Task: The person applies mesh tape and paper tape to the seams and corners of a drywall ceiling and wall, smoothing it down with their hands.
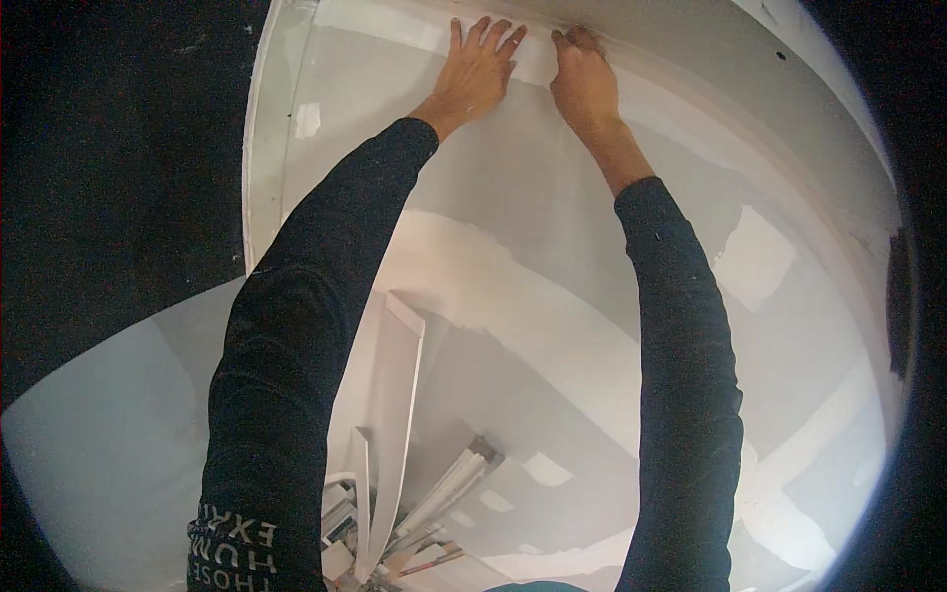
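Both my arms, in dark sleeves, reach up to the top of a grey-and-white drywall panel wall. My left hand lies against the wall near its upper edge, fingers spread and stretched out, holding nothing. Just to its right, my right hand is closed with its fingers curled at the seam where the wall meets the ceiling edge. Whatever it may grip is hidden by the fingers. A pale band of joint compound runs along the top beneath the hands.
White patches and broad pale bands mark the wall. Below, a tall white board leans, with long strips and loose pieces beside it. A dark area lies beyond the wall's left edge.
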{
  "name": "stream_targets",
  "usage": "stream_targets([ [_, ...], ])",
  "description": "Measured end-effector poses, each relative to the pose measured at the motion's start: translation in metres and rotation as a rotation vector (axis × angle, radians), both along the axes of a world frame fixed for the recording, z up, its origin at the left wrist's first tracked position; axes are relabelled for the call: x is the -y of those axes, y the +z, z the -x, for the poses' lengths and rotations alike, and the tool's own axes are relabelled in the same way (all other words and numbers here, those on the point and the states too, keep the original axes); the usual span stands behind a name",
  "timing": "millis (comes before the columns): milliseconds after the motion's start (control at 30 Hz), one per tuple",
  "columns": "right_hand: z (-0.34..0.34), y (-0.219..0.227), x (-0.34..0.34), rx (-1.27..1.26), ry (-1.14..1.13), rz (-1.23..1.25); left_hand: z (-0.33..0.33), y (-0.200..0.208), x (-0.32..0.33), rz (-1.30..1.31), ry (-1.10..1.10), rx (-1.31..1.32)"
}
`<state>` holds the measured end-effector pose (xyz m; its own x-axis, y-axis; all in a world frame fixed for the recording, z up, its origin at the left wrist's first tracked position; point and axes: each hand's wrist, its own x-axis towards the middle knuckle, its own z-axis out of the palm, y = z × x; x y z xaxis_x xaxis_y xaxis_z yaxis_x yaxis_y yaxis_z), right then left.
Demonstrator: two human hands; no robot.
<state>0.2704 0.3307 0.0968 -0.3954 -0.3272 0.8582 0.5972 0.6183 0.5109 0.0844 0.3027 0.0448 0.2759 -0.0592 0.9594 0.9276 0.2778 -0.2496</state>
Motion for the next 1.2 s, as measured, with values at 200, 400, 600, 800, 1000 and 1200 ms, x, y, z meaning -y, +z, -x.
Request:
stream_targets([
  [200,-0.024,-0.011,0.013,0.118,-0.130,0.182,-0.010,0.003,0.003,0.020,-0.009,0.039],
  [400,-0.048,-0.025,0.009,0.090,-0.120,0.098,-0.013,0.004,-0.001,0.028,0.029,0.070],
  [600,-0.082,-0.006,0.027,0.010,-0.323,0.087,-0.019,0.000,-0.015,0.031,-0.074,0.042],
  [800,-0.095,-0.003,0.023,0.005,-0.372,-0.094,-0.036,-0.007,-0.018,-0.014,-0.089,-0.024],
  [1000,-0.109,0.002,0.023,0.051,-0.364,-0.129,-0.051,0.000,-0.020,-0.022,-0.301,0.075],
  [1200,-0.117,-0.004,0.023,0.178,-0.385,-0.278,-0.058,0.002,-0.021,-0.052,-0.311,0.118],
])
